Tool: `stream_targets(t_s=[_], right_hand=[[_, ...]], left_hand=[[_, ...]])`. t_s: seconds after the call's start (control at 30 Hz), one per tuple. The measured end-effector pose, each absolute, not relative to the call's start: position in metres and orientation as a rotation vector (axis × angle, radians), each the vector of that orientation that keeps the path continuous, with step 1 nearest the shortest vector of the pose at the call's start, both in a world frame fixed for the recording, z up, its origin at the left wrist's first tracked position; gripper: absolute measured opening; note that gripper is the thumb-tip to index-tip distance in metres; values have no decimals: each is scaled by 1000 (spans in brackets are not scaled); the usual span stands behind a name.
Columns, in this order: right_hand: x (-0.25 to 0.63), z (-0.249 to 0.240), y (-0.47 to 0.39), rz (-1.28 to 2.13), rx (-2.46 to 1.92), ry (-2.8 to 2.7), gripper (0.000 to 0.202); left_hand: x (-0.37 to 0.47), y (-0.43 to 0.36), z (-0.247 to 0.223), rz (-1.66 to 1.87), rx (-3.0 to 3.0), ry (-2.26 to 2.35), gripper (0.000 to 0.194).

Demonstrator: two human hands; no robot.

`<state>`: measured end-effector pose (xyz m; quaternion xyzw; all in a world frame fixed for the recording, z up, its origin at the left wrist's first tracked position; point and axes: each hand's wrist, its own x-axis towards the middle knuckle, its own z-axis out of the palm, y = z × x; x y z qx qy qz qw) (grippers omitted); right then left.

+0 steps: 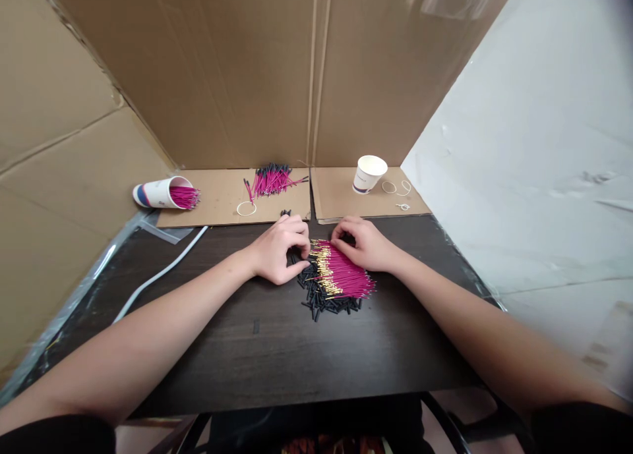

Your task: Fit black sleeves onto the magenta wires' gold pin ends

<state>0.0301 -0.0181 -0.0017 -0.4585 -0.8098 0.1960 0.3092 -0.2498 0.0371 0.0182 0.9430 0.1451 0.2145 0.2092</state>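
Many thin magenta wires (352,275) with gold tips lie side by side on the dark table, the tips pointing left. Short black tubes (316,304) are heaped beneath and around the tips. My left hand (284,248) is at the gold ends, thumb and forefinger pinched on what looks like one black tube; the fingertips partly hide it. On the far edge of the wires rests my right hand (363,243), its fingers curled and pinched at a magenta wire. The grip itself is small and partly covered.
A paper cup (153,194) full of magenta wires lies tipped at the left. Black-capped magenta wires (271,179) are piled on the cardboard sheet (222,210). An upright paper cup (366,177) and white rubber bands (389,187) sit at the back right. Cardboard walls (237,78) stand behind.
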Motion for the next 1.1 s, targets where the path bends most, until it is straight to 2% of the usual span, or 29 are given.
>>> stream_targets(t_s=[0.13,0.4,0.6,1.1], right_hand=[[30,2,-19,574,-1218,-2110,4],[30,2,-20,567,-1209,-2090,13],[30,2,-21,480,-1216,-2161,13],[29,5,-22,517,-1232,-2185,14]], left_hand=[[-249,36,18,613,2613,405,7],[-248,35,19,604,2609,393,5],[-247,35,18,611,2595,356,5],[-244,33,19,557,2671,365,3]])
